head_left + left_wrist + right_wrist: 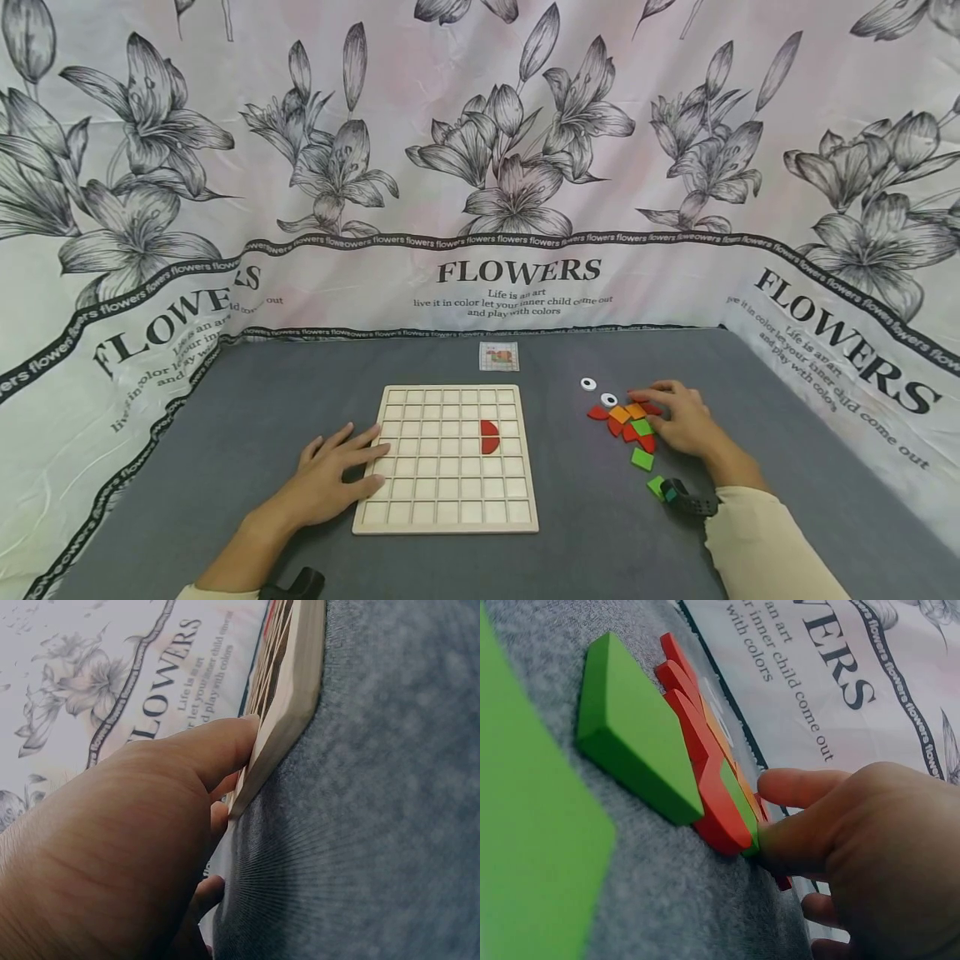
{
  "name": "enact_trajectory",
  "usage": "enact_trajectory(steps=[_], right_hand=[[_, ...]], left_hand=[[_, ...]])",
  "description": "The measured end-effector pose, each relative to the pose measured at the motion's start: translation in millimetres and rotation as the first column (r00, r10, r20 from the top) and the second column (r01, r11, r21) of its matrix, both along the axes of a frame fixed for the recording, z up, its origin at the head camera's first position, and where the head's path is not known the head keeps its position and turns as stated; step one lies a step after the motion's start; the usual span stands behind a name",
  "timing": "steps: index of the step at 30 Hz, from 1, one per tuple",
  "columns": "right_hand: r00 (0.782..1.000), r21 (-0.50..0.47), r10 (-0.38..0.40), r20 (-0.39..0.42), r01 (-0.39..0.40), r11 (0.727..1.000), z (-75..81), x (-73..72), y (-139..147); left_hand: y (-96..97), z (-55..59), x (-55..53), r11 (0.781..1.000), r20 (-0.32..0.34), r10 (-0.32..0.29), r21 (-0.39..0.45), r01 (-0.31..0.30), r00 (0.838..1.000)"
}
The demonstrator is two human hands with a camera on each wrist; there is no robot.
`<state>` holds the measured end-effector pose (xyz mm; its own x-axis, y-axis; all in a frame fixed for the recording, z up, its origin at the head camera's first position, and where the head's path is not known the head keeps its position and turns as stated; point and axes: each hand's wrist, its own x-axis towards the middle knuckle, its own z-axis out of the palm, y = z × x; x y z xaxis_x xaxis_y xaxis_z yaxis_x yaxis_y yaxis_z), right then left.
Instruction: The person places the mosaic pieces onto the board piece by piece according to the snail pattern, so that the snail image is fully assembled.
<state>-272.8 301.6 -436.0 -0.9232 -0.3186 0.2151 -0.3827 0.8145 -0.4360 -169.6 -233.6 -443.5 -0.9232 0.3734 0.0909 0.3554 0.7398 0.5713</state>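
Observation:
A pale wooden grid board (447, 489) lies on the grey table. Two red quarter-round pieces (490, 428) sit one above the other in cells toward its right side. My left hand (322, 479) rests with spread fingers on the board's left edge; its thumb (229, 746) touches the rim in the left wrist view. On the right, my right hand (678, 419) reaches over a cluster of pieces, index finger and thumb apart around a red piece (651, 408). Orange squares (619, 414), red pieces (724, 817) and a green square (642, 427) lie close together there.
Two white eye pieces (588, 384) lie behind the cluster. Nearer me are loose green squares (642, 459), one partly behind the right wristband (686, 500). A small picture card (498, 357) lies beyond the board. Flower-printed cloth (517, 283) encloses the table's back and sides.

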Motion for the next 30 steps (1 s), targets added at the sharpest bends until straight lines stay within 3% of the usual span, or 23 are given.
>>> enact_trajectory(steps=[10,20,30], right_hand=[[0.999,0.046,-0.026,0.031,0.024,0.999,0.2,-0.3,-1.9],[0.999,-0.018,-0.004,-0.048,0.003,1.0,1.3,0.8,-2.9],[0.992,-0.087,-0.043,-0.116,0.033,0.996,11.4,7.9,-14.0]], left_hand=[[-0.9,-1.3,-1.4,1.0,-0.005,-0.006,0.003,0.006,1.0],[-0.2,0.3,-0.5,1.0,-0.008,-0.009,0.007,0.009,1.0],[0.2,1.7,0.4,1.0,-0.006,-0.003,0.007,0.003,1.0]])
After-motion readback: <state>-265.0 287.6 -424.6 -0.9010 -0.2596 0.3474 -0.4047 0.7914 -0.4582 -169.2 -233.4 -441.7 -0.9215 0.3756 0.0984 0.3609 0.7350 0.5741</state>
